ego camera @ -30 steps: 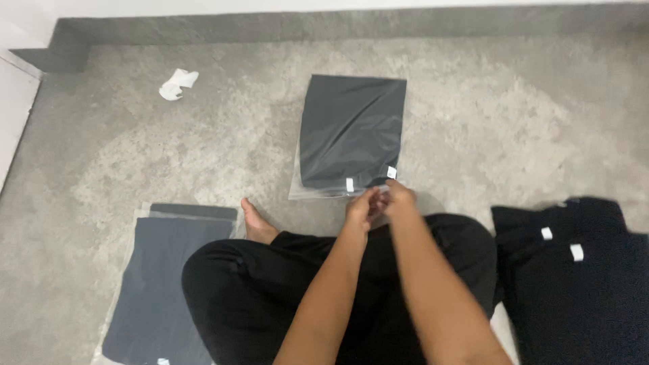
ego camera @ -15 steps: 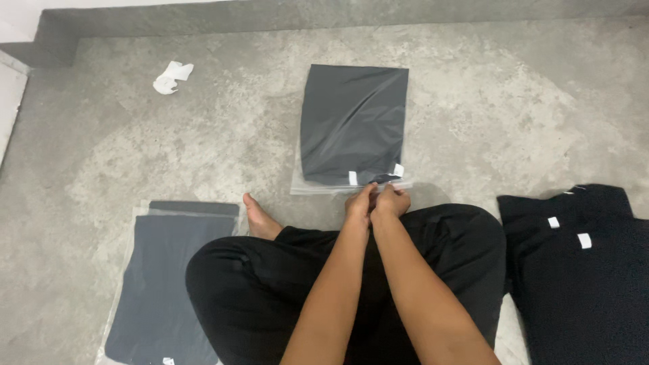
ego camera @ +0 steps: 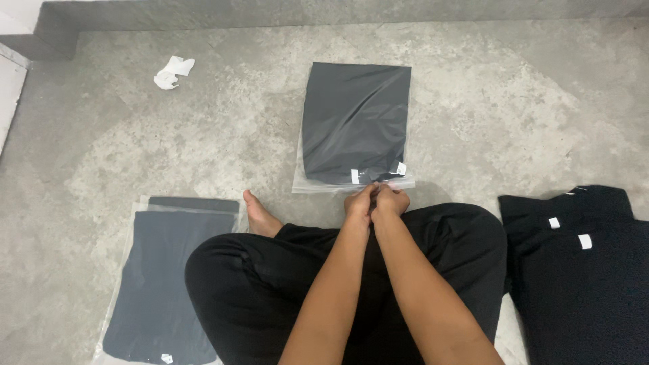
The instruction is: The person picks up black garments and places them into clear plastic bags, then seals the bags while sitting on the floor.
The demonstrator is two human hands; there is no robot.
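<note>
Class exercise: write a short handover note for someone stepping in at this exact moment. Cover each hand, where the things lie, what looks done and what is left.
Left hand and right hand: pressed together at the near open edge of the clear bag, pinching it.
The bag lies flat on the concrete floor ahead of the crossed legs, with a folded black garment inside.
Done: garment is inside; a stack of bagged garments lies to the left.
Left: the bag's edge looks not fully closed; unbagged black garments wait on the right. A crumpled white scrap lies far left.
</note>
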